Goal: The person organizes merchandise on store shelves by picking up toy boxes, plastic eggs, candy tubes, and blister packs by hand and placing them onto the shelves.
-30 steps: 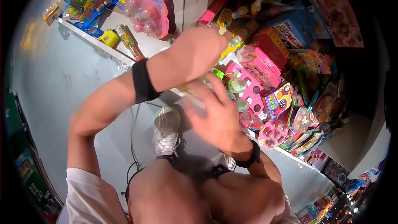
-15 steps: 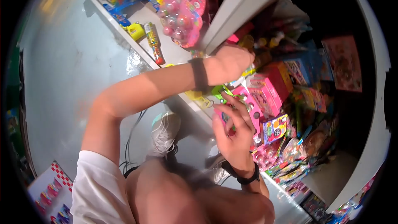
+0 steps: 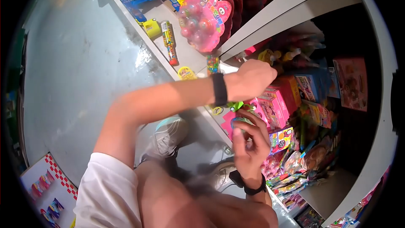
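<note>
My left hand (image 3: pixel 252 78), with a black band at the wrist, is closed beside the pink boxes (image 3: pixel 275 106); its curled fingers face away and hide whatever they hold. Below it, my right hand (image 3: pixel 253 143) has its fingers bent around a small clear item with a bluish-green rim (image 3: pixel 241 120), too covered to make out fully. This hand is over the pink holder (image 3: pixel 226 123) with round holes. A bright green piece (image 3: pixel 234 106) lies between the two hands. Beside my right hand stands a small colorful box (image 3: pixel 281 139).
A white upright panel (image 3: pixel 291 13) divides the shelf. Left of it are a pink bubble pack (image 3: pixel 206 19), a candy tube (image 3: pixel 168 42) and a yellow item (image 3: pixel 151 28). Packets and a pink box (image 3: pixel 351 83) fill the right compartment. My shoe (image 3: pixel 169 136) is below the shelf edge.
The view has shifted, and both hands appear farther right. My right hand's fingers, spread earlier, are now bent around the small clear item. My left hand stays curled, now beside the pink boxes.
</note>
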`<action>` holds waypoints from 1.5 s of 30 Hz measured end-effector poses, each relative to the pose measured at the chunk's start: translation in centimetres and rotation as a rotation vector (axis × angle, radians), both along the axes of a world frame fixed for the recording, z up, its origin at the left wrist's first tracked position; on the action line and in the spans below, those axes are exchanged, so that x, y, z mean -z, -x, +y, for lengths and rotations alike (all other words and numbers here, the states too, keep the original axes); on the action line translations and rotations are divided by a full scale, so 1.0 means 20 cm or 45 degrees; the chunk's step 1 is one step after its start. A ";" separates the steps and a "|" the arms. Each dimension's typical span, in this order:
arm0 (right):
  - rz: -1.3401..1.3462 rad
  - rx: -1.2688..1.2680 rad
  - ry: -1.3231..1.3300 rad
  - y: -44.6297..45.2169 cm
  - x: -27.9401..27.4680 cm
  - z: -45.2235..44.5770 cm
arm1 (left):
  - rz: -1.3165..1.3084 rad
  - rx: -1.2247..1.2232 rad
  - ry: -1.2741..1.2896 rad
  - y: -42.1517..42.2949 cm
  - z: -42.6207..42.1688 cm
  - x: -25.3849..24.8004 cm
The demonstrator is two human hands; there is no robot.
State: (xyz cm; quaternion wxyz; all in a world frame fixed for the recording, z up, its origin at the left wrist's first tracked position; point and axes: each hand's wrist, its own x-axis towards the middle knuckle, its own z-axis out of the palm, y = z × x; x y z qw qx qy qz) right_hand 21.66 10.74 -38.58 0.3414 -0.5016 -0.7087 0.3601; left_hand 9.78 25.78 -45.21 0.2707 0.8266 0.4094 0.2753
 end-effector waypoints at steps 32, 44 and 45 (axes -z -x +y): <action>-0.473 -0.425 0.152 0.56 -0.07 0.58 | 0.440 -0.192 -0.223 1.05 -0.56 -0.10; -0.488 -0.408 -0.010 0.70 0.05 0.61 | 0.559 0.007 -0.348 1.28 -0.11 0.26; -0.478 -0.409 -0.045 0.71 0.05 0.62 | 0.597 -0.043 -0.287 1.28 -0.10 0.23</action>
